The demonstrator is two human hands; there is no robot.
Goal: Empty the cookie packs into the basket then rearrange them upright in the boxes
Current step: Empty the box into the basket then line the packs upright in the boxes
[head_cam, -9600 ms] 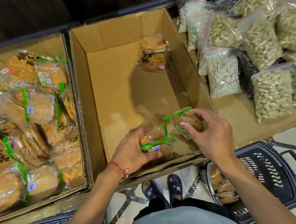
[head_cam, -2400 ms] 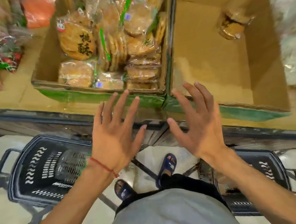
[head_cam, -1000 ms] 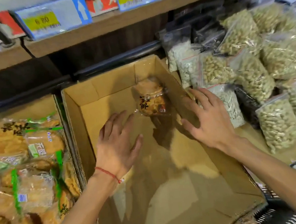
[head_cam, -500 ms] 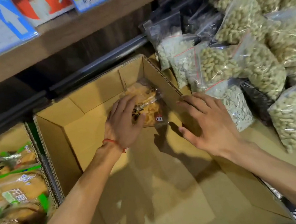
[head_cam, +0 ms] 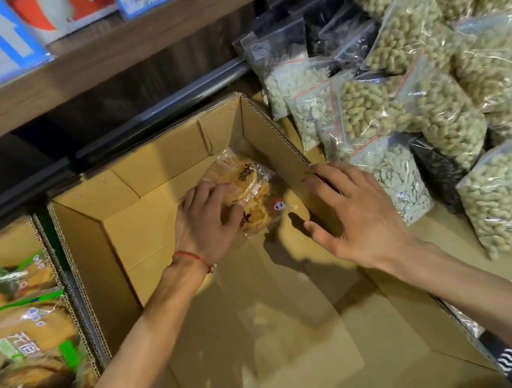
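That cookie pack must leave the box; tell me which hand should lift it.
Left, most likely. The left hand grips the cookie pack; the right hand lies open over the box wall.

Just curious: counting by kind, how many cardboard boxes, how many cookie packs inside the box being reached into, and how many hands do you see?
Cardboard boxes: 2 (middle box, left box)
Cookie packs in the middle box: 1 (cookie pack)
Hands: 2 (left hand gripping the cookie pack, right hand at the middle box's right wall)
Total: 5
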